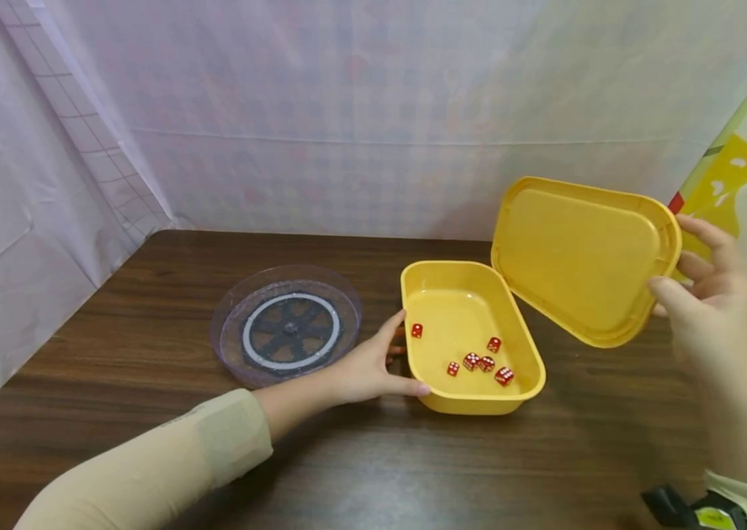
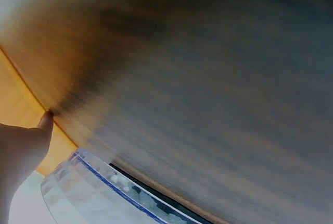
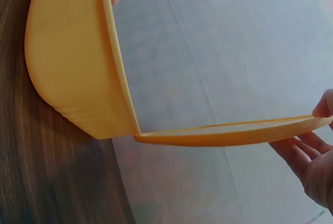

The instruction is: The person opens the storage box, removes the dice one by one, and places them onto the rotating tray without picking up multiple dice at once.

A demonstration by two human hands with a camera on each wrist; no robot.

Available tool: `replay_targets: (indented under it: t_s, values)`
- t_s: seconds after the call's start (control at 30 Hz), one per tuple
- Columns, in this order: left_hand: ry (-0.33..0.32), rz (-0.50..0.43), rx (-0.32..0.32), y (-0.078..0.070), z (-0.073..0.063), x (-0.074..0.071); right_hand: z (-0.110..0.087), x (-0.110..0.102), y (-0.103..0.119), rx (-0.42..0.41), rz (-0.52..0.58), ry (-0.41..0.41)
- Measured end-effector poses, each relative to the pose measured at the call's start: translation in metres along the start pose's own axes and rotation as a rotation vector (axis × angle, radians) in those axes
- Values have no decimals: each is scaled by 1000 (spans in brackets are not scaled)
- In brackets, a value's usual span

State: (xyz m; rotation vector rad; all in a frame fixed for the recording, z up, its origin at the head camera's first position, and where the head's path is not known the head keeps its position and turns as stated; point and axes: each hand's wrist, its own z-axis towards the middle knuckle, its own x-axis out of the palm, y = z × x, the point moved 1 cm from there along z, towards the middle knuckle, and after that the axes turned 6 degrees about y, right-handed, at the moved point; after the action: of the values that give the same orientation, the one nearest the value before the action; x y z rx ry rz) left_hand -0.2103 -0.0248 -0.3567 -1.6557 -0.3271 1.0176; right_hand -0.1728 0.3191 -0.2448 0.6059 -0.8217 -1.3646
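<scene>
A yellow plastic box (image 1: 459,401) stands uncovered on the table, with several red dice (image 1: 487,363) on its floor. My left hand (image 1: 373,372) rests against the box's left side, its thumb (image 2: 47,120) touching the wall at the near corner and the other fingers along the left wall, partly hidden. Up at the right, my right hand (image 1: 711,287) pinches the edge of the yellow lid (image 1: 578,250), thumb on the inner face and fingers behind. The lid is tilted, inner face toward me. Its lower left corner meets or nearly meets the box's far right rim (image 3: 117,52).
Left of the box sits a clear round dish (image 1: 224,335) with a dark spoked, wheel-like pattern, close to my left forearm. The brown wooden table (image 1: 347,471) ends at pale sheeting (image 1: 320,169) behind. A yellow shape (image 1: 731,177) shows on the right-hand sheeting.
</scene>
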Motion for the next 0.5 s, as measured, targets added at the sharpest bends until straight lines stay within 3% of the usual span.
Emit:
replay_targets:
  t_s: [0.2,0.37,0.5]
  values:
    - [-4,2,-2,1,1,0,7,-18,-7,95,145,-101]
    - [-5,4,-4,1,1,0,9,-33,-14,213,168,-167]
    - [-6,7,-9,2,1,0,10,-43,-21,252,196,-206]
